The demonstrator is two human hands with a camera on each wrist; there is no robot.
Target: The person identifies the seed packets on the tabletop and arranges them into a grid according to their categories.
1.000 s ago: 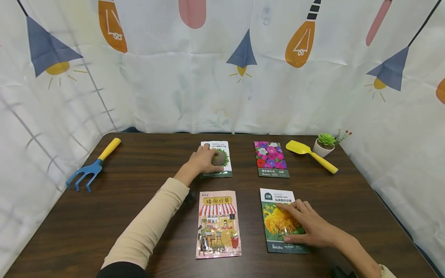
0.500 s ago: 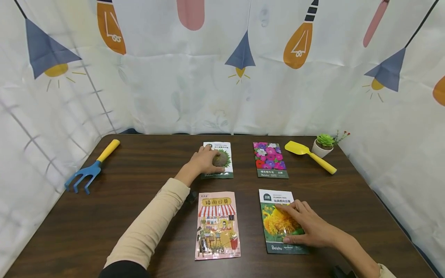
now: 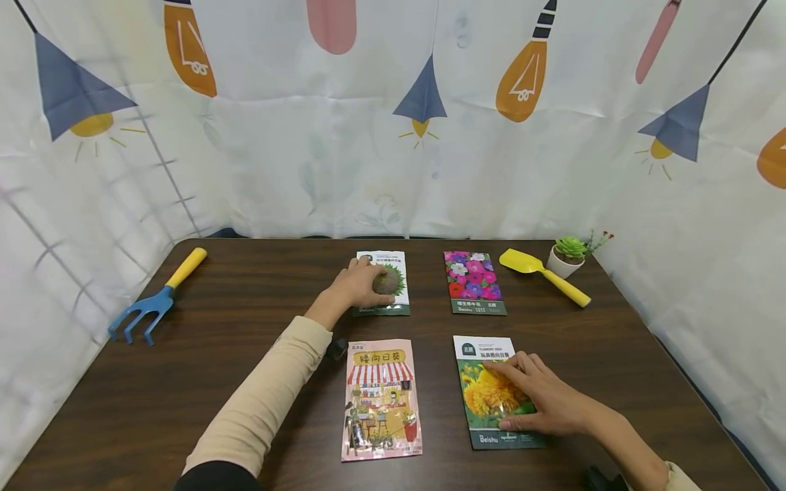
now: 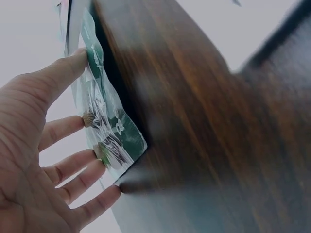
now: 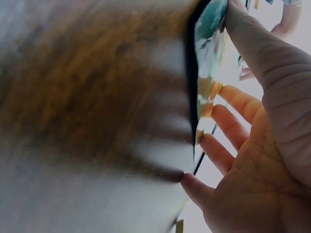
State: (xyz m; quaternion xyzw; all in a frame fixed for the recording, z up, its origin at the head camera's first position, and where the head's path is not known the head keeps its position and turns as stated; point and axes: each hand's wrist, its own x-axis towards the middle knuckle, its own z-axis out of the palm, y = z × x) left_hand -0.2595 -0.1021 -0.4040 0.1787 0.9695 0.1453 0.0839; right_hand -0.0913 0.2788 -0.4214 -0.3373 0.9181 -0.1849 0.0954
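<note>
My left hand [image 3: 356,283] rests on a white-and-green seed packet [image 3: 398,258] at the back of the table, covering its left part. In the left wrist view, the thumb and spread fingertips touch the packet's face [image 4: 127,141]. Toward the front right, my right hand [image 3: 543,395] lies over a seed packet with yellow flowers [image 3: 485,399]. Its thumb and fingertips touch that packet, while the right wrist view shows the little finger [image 5: 194,189] down at the tabletop. A pink seed packet [image 3: 381,402] lies between my forearms, and one with purple and pink flowers [image 3: 474,281] lies at the back.
On the left of the dark wooden table [image 3: 245,293] lies a blue hand fork [image 3: 147,307] with a yellow handle. A yellow trowel [image 3: 546,274] and a small potted succulent [image 3: 568,256] occupy the back right corner. Behind hangs a patterned curtain [image 3: 276,150].
The head view has shifted slightly, so everything sits a little farther left in it. Both hands stay on the same packets, and the packets have not moved on the table.
</note>
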